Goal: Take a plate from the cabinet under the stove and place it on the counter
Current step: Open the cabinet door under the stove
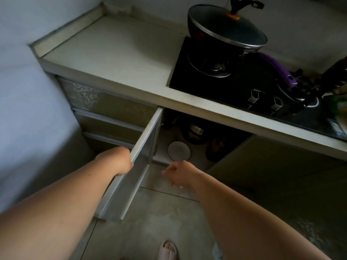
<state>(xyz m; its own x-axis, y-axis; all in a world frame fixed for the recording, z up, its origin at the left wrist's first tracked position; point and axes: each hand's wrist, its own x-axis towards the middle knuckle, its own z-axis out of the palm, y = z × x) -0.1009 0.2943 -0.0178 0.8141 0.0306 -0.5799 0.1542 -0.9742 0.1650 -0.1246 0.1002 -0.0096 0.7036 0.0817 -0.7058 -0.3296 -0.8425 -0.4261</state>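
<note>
Cabinet [187,132] open: left hand [120,162] grips door [139,156], right hand [180,174] loosely curled, empty, nr plate [178,151].

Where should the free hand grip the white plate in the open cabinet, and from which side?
Probably the near rim of the white plate, approached from the front by the right hand, fingers under the edge. It lies flat on the cabinet floor, dark pots crowd behind it, and the left hand holds the cabinet door.

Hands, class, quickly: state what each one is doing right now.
Left hand: closed on the edge of the open cabinet door.
Right hand: loosely curled, holding nothing, near the white plate.
</note>
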